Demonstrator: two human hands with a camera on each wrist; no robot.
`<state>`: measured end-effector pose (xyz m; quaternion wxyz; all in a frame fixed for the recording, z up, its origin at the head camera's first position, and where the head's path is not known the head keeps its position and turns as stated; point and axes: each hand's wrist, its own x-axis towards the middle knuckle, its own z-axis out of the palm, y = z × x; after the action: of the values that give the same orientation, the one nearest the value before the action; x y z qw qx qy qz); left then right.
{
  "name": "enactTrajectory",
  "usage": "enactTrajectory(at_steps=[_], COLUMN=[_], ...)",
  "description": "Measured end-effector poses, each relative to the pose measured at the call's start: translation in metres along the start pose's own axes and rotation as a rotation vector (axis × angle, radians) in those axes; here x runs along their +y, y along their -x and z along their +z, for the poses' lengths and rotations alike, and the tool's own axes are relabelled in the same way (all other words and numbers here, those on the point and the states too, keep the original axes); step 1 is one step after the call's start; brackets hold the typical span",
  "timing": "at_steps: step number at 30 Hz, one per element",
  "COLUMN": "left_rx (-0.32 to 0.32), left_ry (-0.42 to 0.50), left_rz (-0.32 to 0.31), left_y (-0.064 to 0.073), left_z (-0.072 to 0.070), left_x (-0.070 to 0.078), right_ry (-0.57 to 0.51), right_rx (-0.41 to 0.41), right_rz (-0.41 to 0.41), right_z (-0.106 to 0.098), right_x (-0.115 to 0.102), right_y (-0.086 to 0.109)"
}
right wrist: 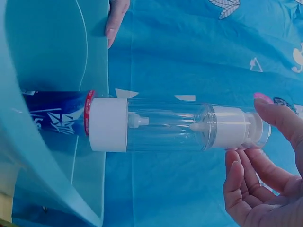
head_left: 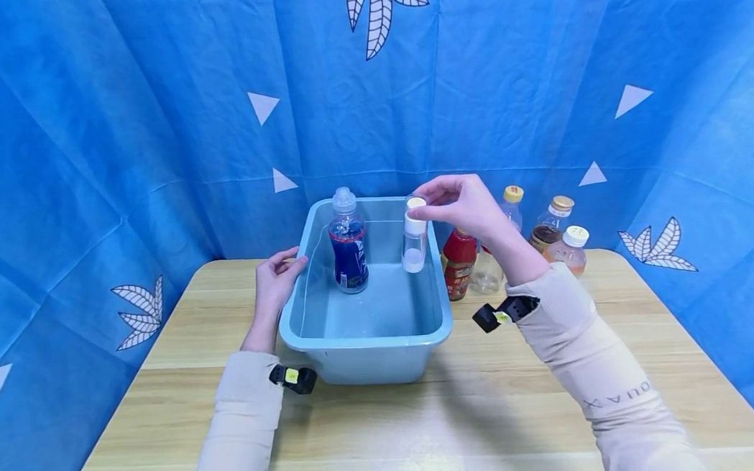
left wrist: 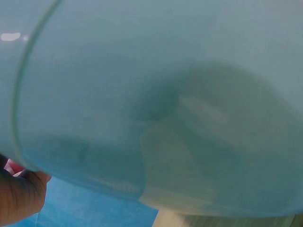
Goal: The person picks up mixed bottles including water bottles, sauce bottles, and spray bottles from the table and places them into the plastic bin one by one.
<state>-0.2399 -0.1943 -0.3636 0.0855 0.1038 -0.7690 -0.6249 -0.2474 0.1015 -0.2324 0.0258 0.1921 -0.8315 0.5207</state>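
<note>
My left hand (head_left: 275, 283) holds the left rim of a light blue plastic basin (head_left: 368, 366), its thumb at the rim. In the left wrist view the basin's wall (left wrist: 118, 85) fills most of the picture, with part of the hand (left wrist: 21, 194) at lower left. Above the basin's right side, my right hand (head_left: 462, 201) pinches the top of a clear pump bottle (head_left: 414, 237) with white bands. In the right wrist view thumb and fingers are at this bottle's (right wrist: 165, 125) capped end. Inside the basin stands a dark blue bottle (head_left: 350, 255) with a clear cap.
Right of the basin stand a red-labelled bottle (head_left: 459, 270), a clear container (head_left: 486, 272), a yellow-capped bottle (head_left: 513, 205), a bottle with dark contents (head_left: 548, 228) and a white-capped bottle (head_left: 571, 249). They share a wooden table (head_left: 389, 436); a blue curtain (head_left: 213, 94) hangs behind.
</note>
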Motion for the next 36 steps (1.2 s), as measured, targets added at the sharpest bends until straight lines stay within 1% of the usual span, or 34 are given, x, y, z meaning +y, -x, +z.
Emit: enactTrajectory(at_steps=[7, 17, 27, 36], left_rx=[-0.003, -0.004, -0.005, -0.003], left_ry=[0.001, 0.0, 0.005, 0.002], left_rz=[-0.007, 0.002, -0.016, 0.002], left_y=[0.0, 0.0, 0.0, 0.002], left_z=[0.0, -0.001, -0.001, -0.001], left_x=[0.002, 0.002, 0.003, 0.002], right_ry=[-0.015, -0.043, -0.042, -0.025], right_rx=[-0.01, -0.008, -0.017, -0.036], right_rz=[0.004, 0.042, 0.09, 0.119], right_z=[0.016, 0.039, 0.059, 0.08], right_x=[-0.002, 0.002, 0.007, 0.018], right_y=[-0.014, -0.035, -0.05, -0.06])
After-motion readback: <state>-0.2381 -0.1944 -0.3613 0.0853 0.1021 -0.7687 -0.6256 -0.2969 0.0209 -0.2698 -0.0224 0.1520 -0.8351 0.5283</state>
